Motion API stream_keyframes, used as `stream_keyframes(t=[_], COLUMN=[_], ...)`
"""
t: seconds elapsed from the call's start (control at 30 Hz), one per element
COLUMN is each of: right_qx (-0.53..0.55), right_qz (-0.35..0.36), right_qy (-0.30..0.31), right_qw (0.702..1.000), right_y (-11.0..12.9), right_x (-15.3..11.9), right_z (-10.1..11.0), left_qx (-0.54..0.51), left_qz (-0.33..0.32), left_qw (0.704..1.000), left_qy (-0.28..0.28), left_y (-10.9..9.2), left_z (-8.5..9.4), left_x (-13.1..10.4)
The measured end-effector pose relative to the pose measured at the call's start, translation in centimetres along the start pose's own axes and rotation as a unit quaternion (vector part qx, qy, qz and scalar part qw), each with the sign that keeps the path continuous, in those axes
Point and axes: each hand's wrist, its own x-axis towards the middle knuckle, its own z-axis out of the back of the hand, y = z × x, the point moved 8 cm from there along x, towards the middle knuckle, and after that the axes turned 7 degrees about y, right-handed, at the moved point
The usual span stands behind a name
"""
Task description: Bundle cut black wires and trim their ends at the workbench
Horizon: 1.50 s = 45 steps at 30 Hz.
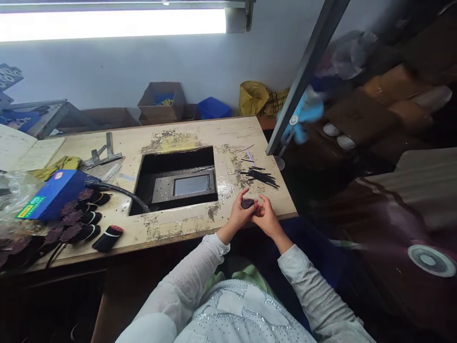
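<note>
Dark purple is topping the small bundle (pixel 247 203), which is sitting between both hands at the wooden tabletop's (pixel 185 220) front edge. The left hand (pixel 242 212) is curling around it; the right hand (pixel 266 218) is pinching its right side. Loose black strips (pixel 262 176) are lying just beyond. Pressing evenly from both sides should be keeping the ends level.
</note>
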Motion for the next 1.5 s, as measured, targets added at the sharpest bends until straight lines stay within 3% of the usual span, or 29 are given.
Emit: stream_keyframes(t=[0.23,0.5,0.67,0.8,0.9,1.3,1.5], right_qx=[0.011,-0.091,-0.306,-0.447,-0.494,-0.549,-0.547], right_qz=[0.043,0.064,0.14,0.217,0.223,0.227,0.239], right_qy=[-0.024,-0.037,-0.057,0.02,0.059,0.086,0.088], right_qw=[0.999,0.993,0.94,0.868,0.838,0.8,0.797], right_y=[-0.8,-0.8,2.7,5.3,5.6,5.9,5.7], right_x=[0.4,0.3,-1.1,-2.2,-2.4,-2.9,-3.3], right_z=[0.7,1.0,1.8,0.2,-0.8,-1.5,-1.7], left_qx=[0.112,0.136,0.15,0.151,0.142,0.14,0.135], left_qz=[-0.085,-0.105,-0.116,-0.104,-0.098,-0.12,-0.123], left_qw=[0.99,0.983,0.979,0.982,0.984,0.979,0.979], left_qy=[0.028,0.067,0.076,0.048,0.04,0.087,0.088], left_y=[-0.7,-1.0,-0.9,-0.8,-0.7,0.1,-0.2], left_z=[-1.4,-1.8,-1.8,-1.2,-1.0,-1.7,-1.8], left_x=[0.8,0.9,0.9,0.9,0.9,1.0,0.9])
